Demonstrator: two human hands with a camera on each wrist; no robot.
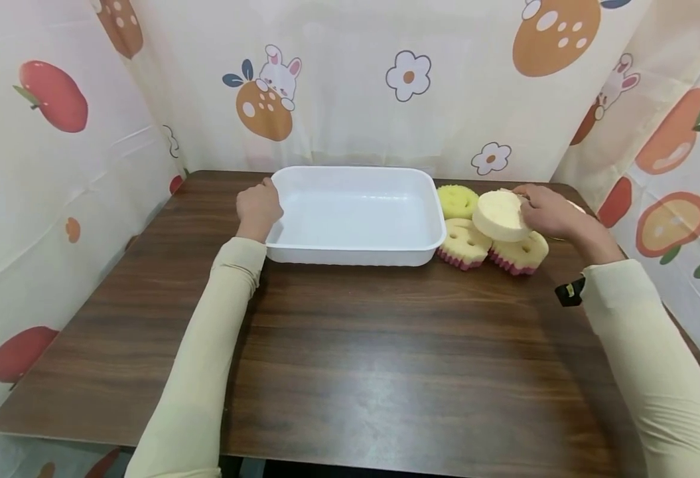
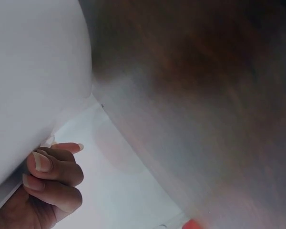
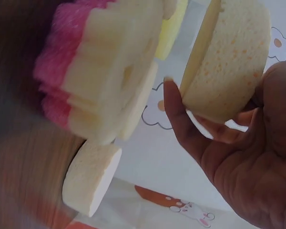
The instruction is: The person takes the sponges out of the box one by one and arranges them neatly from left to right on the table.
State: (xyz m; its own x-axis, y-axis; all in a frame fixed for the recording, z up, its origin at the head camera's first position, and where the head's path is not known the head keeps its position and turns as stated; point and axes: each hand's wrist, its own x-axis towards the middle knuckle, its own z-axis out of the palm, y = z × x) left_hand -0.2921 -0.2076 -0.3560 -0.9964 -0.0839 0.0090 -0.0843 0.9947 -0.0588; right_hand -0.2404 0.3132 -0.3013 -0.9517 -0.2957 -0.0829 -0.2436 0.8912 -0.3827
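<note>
A white rectangular tray stands near the back edge of the table. At its left end my left hand grips the rim, with curled fingers seen in the left wrist view beside the tray wall. My right hand holds a round cream sponge, raised over the other sponges to the right of the tray. In the right wrist view the thumb and fingers pinch this porous sponge by its edges. Below it lie two scalloped sponges with cream tops and pink bases.
A yellow sponge lies behind the scalloped ones, against the tray's right side. Another cream sponge rests on the table, mostly hidden behind my right hand in the head view. Printed curtains enclose the brown table at the back and sides.
</note>
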